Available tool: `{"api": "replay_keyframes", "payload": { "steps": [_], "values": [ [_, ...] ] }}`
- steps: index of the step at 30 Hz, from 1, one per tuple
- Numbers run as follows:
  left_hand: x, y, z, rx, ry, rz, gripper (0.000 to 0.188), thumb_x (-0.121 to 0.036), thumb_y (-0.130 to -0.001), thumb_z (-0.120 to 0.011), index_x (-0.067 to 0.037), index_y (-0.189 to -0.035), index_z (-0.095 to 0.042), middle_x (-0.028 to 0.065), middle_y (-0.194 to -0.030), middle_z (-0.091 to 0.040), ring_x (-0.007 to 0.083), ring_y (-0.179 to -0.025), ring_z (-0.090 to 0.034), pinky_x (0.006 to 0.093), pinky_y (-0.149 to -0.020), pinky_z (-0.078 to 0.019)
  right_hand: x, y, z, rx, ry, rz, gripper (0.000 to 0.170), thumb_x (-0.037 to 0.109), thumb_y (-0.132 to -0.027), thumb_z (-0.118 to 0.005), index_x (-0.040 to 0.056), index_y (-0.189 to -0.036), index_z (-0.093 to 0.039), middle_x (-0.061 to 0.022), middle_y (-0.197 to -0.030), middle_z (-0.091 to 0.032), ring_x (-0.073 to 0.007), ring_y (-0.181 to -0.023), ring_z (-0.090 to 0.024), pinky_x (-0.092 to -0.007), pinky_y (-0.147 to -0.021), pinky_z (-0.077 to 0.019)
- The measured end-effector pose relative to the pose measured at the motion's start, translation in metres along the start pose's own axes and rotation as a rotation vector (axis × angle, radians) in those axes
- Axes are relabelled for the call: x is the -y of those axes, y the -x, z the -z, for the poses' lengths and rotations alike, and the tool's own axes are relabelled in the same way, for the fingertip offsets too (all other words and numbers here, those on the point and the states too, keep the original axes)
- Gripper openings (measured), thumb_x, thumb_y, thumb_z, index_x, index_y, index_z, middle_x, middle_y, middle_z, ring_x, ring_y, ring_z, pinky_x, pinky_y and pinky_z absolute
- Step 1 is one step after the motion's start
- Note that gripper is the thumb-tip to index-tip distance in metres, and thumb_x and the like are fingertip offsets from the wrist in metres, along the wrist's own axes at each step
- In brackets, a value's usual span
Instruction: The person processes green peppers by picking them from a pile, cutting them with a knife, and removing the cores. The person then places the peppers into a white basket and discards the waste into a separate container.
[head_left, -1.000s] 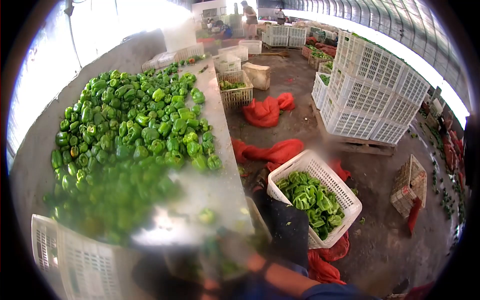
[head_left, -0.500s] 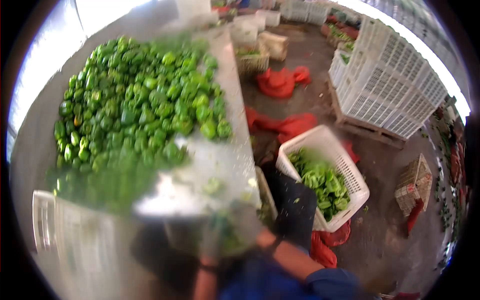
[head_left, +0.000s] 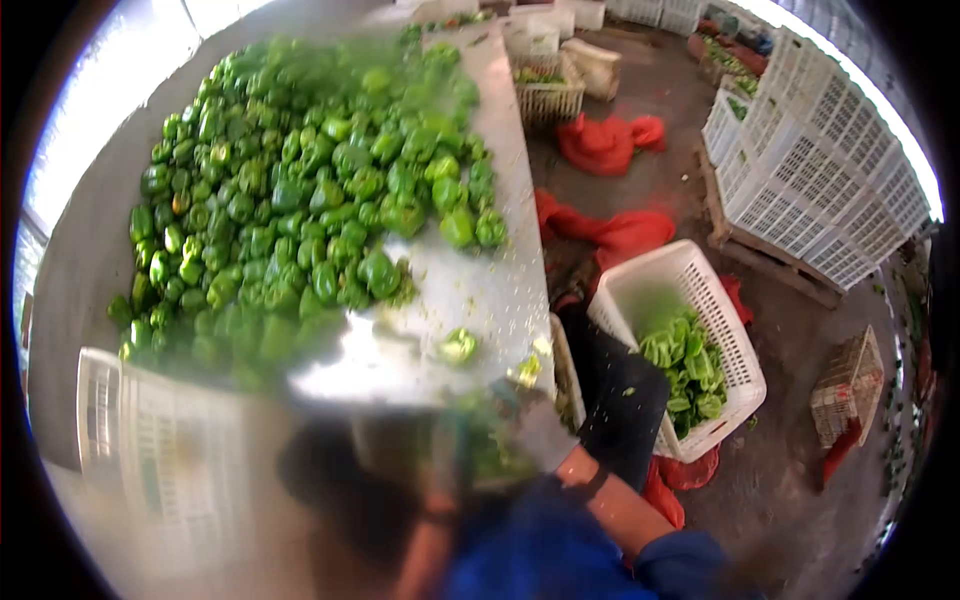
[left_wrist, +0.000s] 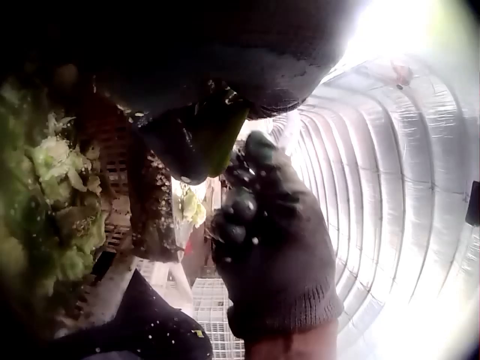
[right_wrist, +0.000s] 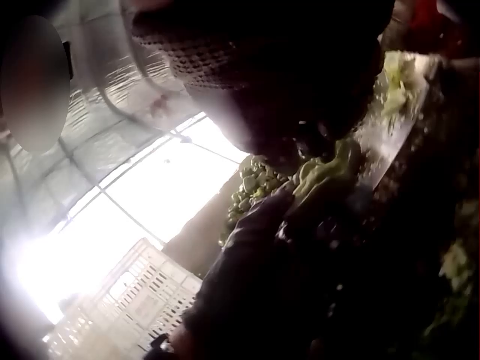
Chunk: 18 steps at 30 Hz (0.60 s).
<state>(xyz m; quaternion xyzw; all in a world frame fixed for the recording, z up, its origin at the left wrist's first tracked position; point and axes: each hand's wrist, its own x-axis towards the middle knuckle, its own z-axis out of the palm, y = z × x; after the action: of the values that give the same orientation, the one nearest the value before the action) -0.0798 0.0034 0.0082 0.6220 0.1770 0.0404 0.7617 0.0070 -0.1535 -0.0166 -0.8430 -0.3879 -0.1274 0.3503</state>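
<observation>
Both hands wear gloves and work close together over the lap, low in the blurred part of the head view. The left hand grips a green pepper in the left wrist view. Opposite it, the right hand has its fingers curled in at the pepper's edge. From the right wrist view, the torn, pale green flesh of the pepper shows between both hands, its far side hidden by the dark right glove. Pepper scraps lie below the hands.
Whole green peppers are heaped on the table, with a loose pepper piece nearer its front. A white crate of pepper pieces stands at the right knee. Stacked crates, red netting and another crate surround the spot.
The head view has tilted down and turned left, so the table and crates sit higher and further right. Both hands stay together over the lap.
</observation>
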Motion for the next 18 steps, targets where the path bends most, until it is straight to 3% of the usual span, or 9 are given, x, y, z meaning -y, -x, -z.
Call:
{"api": "replay_keyframes", "payload": {
  "steps": [2, 3, 5, 6, 8, 10, 12, 14, 18],
  "values": [
    [-0.029, 0.007, -0.011, 0.008, -0.173, -0.083, 0.047, -0.030, -0.119, -0.039, 0.004, -0.138, -0.065, 0.0145, -0.128, -0.071, 0.0248, -0.106, -0.072, 0.0374, -0.091, -0.0612, 0.004, 0.006, -0.019, 0.009, 0.035, -0.057, 0.035, 0.037, -0.097, -0.076, 0.0081, -0.117, -0.073, -0.0192, -0.098, -0.074, -0.0383, -0.088, -0.074, -0.0498, -0.074, -0.0576],
    [-0.005, -0.002, 0.005, -0.006, -0.896, -0.686, 0.045, -0.026, -0.119, -0.037, 0.006, -0.138, -0.064, 0.0204, -0.133, -0.069, 0.0320, -0.115, -0.069, 0.0424, -0.100, -0.0572, 0.010, 0.006, -0.020, 0.044, 0.016, -0.145, 0.039, 0.039, -0.097, -0.076, 0.0082, -0.120, -0.072, -0.0200, -0.097, -0.074, -0.0390, -0.089, -0.074, -0.0498, -0.076, -0.0579],
    [-0.018, 0.002, -0.003, 0.025, -0.400, -0.203, 0.044, -0.022, -0.118, -0.037, 0.007, -0.138, -0.063, 0.0262, -0.137, -0.067, 0.0385, -0.119, -0.066, 0.0464, -0.106, -0.0526, 0.020, -0.003, -0.014, 0.069, 0.005, -0.226, 0.042, 0.041, -0.098, -0.075, 0.0082, -0.124, -0.072, -0.0207, -0.096, -0.075, -0.0397, -0.089, -0.074, -0.0497, -0.077, -0.0582],
    [0.005, -0.005, 0.007, 0.013, -0.474, -0.369, 0.045, -0.028, -0.118, -0.043, 0.006, -0.140, -0.062, 0.0212, -0.133, -0.069, 0.0314, -0.115, -0.067, 0.0421, -0.102, -0.0542, 0.027, -0.007, -0.009, 0.072, -0.219, -0.445, 0.042, 0.040, -0.098, -0.075, 0.0087, -0.125, -0.072, -0.0200, -0.094, -0.075, -0.0390, -0.088, -0.074, -0.0490, -0.077, -0.0583],
    [-0.018, 0.002, -0.005, -0.006, -0.352, -0.240, 0.048, -0.032, -0.118, -0.046, 0.006, -0.142, -0.062, 0.0177, -0.131, -0.069, 0.0266, -0.113, -0.066, 0.0392, -0.099, -0.0541, 0.027, -0.005, -0.015, 0.088, -0.521, -0.750, 0.038, 0.033, -0.100, -0.074, 0.0054, -0.126, -0.070, -0.0178, -0.095, -0.076, -0.0330, -0.084, -0.072, -0.0444, -0.080, -0.0586],
    [-0.041, 0.010, -0.012, -0.005, -0.171, -0.068, 0.054, -0.038, -0.115, -0.055, 0.005, -0.146, -0.061, 0.0072, -0.126, -0.069, 0.0133, -0.108, -0.061, 0.0300, -0.093, -0.0524, 0.014, 0.007, -0.036, -0.042, -0.620, -0.542, 0.035, 0.027, -0.101, -0.074, 0.0032, -0.126, -0.070, -0.0165, -0.098, -0.076, -0.0290, -0.086, -0.070, -0.0424, -0.082, -0.0582],
    [-0.003, 0.002, -0.003, -0.003, -0.143, -0.068, 0.051, -0.035, -0.115, -0.056, 0.005, -0.146, -0.061, 0.0063, -0.126, -0.069, 0.0121, -0.106, -0.061, 0.0286, -0.092, -0.0520, -0.006, 0.022, -0.058, -0.163, -0.711, -0.327, 0.032, 0.021, -0.101, -0.075, 0.0009, -0.125, -0.069, -0.0152, -0.100, -0.077, -0.0251, -0.087, -0.069, -0.0404, -0.083, -0.0578],
    [-0.008, 0.004, -0.010, -0.022, -0.084, -0.083, 0.044, -0.027, -0.113, -0.060, 0.004, -0.145, -0.063, 0.0023, -0.122, -0.070, 0.0081, -0.101, -0.060, 0.0242, -0.087, -0.0503, -0.016, 0.022, -0.061, -0.050, -0.102, -0.128, 0.027, 0.013, -0.101, -0.073, -0.0016, -0.123, -0.068, -0.0139, -0.105, -0.077, -0.0214, -0.092, -0.069, -0.0378, -0.086, -0.0566],
    [0.031, -0.010, 0.007, 0.021, -0.164, -0.138, 0.042, -0.026, -0.114, -0.059, 0.004, -0.144, -0.064, -0.0002, -0.116, -0.070, 0.0072, -0.098, -0.060, 0.0232, -0.084, -0.0498, 0.020, 0.009, -0.027, -0.152, -0.478, -0.325, 0.024, 0.007, -0.098, -0.073, -0.0002, -0.120, -0.068, -0.0117, -0.099, -0.074, -0.0190, -0.090, -0.067, -0.0365, -0.084, -0.0557]
  ]
}}
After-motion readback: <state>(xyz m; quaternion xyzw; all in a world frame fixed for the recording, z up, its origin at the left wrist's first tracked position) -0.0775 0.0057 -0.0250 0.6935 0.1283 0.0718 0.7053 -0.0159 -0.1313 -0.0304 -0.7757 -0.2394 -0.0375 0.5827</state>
